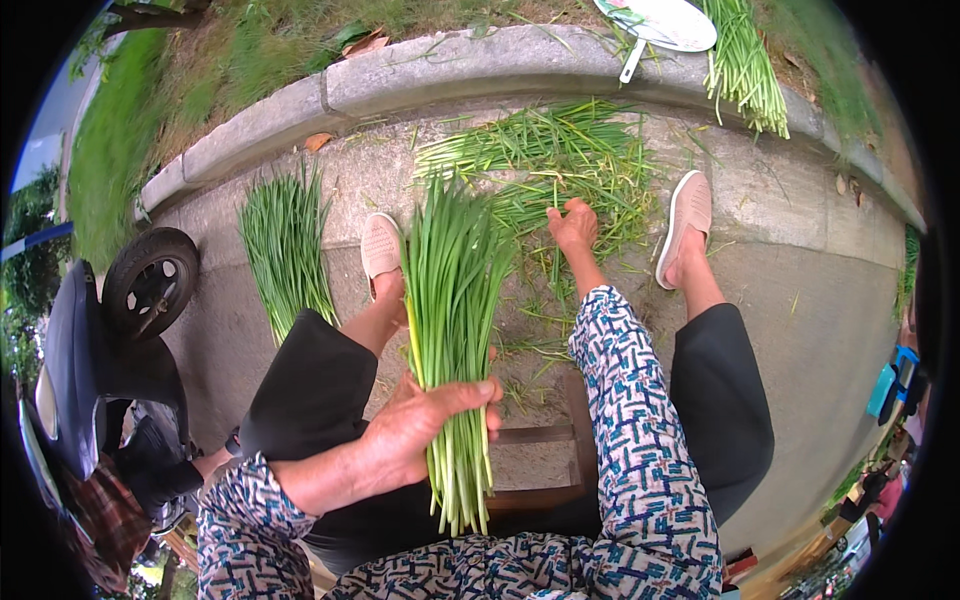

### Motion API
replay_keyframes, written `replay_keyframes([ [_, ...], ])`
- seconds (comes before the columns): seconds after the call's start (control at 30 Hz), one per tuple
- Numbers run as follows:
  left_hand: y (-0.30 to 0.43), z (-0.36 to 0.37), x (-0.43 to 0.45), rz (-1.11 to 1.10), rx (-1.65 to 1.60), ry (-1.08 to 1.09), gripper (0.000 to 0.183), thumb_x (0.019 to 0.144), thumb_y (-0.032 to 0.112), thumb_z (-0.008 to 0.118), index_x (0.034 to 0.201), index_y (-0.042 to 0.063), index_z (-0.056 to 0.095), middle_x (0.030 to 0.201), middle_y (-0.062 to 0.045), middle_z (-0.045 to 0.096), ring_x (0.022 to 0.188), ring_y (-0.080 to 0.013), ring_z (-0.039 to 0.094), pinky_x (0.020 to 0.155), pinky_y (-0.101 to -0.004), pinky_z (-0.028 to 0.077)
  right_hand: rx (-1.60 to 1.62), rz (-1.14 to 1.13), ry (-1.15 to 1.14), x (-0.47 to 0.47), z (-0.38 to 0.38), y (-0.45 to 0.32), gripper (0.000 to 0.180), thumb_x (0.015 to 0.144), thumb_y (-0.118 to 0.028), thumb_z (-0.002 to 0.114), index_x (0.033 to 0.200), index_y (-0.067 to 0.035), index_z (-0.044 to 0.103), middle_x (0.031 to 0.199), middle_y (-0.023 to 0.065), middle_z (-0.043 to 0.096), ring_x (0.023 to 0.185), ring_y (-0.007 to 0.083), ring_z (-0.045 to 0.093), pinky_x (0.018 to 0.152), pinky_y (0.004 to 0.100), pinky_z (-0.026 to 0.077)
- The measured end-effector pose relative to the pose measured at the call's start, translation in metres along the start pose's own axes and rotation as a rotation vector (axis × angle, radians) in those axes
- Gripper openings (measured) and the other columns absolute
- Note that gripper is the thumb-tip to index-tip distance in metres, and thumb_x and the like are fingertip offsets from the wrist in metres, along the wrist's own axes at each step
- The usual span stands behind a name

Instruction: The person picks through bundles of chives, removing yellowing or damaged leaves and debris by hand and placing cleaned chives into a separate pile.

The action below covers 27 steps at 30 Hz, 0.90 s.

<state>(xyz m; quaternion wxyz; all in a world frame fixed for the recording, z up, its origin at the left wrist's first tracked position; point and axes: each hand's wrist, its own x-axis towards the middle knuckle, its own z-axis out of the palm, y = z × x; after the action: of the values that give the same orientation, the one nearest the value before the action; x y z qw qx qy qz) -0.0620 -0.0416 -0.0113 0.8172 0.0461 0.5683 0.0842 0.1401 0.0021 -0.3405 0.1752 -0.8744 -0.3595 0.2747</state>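
Observation:
My left hand (439, 420) is closed round a thick bunch of garlic chives (457, 300), pale stem ends towards me and green leaves pointing away. My right hand (574, 223) reaches down to a loose pile of chives and scraps (540, 142) on the pavement between my feet; thumb and fingertips are close together at a stalk, but whether they grip it is unclear. Left of my left foot lies a neat bundle of chives (285, 247). Another bundle (750, 75) rests over the kerb at the upper right.
A stone kerb (450, 64) curves across the far side, with grass behind it. On it lies a white hand fan (667, 22). A scooter (82, 375) and a seated person in dark clothes are at left. A wooden stool frame (536, 435) shows beneath me.

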Motion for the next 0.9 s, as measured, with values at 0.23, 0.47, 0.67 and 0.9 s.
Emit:
replay_keyframes([
  [0.23,0.021,0.002,-0.001,0.095,-0.069,-0.042,0.036,0.081,0.006,0.061,0.113,0.006,0.046,0.083,-0.006,0.058,0.066,-0.0159,0.060,0.061,-0.0326,0.053,-0.017,0.005,0.007,0.002,-0.014,0.004,0.009,0.067,-0.014,0.062,0.067,-0.006,0.061,0.072,0.0172,0.061,0.070,0.0350,0.060,0.061,0.0412,0.049],
  [0.47,0.021,0.013,0.022,0.155,-0.049,-0.205,0.028,0.082,0.005,0.057,0.109,0.004,0.048,0.085,-0.006,0.058,0.068,-0.0166,0.060,0.062,-0.0339,0.055,0.438,-0.236,0.266,0.013,-0.106,-0.016,0.010,0.063,-0.011,0.061,0.068,-0.003,0.059,0.054,0.0073,0.056,0.050,0.0172,0.056,0.051,0.0295,0.045],
  [0.67,0.023,0.023,0.019,0.252,-0.181,-0.416,0.029,0.079,0.001,0.058,0.107,0.003,0.051,0.086,-0.009,0.061,0.074,-0.0217,0.063,0.069,-0.0386,0.056,0.873,-0.699,0.242,-0.095,-0.270,-0.135,0.013,0.071,0.002,0.058,0.083,-0.001,0.056,0.068,0.0047,0.059,0.056,0.0106,0.057,0.054,0.0243,0.048],
  [0.9,0.020,0.040,-0.007,0.333,-0.249,-0.710,0.031,0.078,0.001,0.060,0.107,-0.004,0.052,0.097,-0.015,0.061,0.086,-0.0267,0.063,0.079,-0.0445,0.053,0.476,-1.363,0.244,-0.212,-0.298,-0.132,0.025,0.061,0.011,0.060,0.082,0.000,0.056,0.088,0.0135,0.055,0.081,0.0284,0.059,0.068,0.0340,0.051],
])
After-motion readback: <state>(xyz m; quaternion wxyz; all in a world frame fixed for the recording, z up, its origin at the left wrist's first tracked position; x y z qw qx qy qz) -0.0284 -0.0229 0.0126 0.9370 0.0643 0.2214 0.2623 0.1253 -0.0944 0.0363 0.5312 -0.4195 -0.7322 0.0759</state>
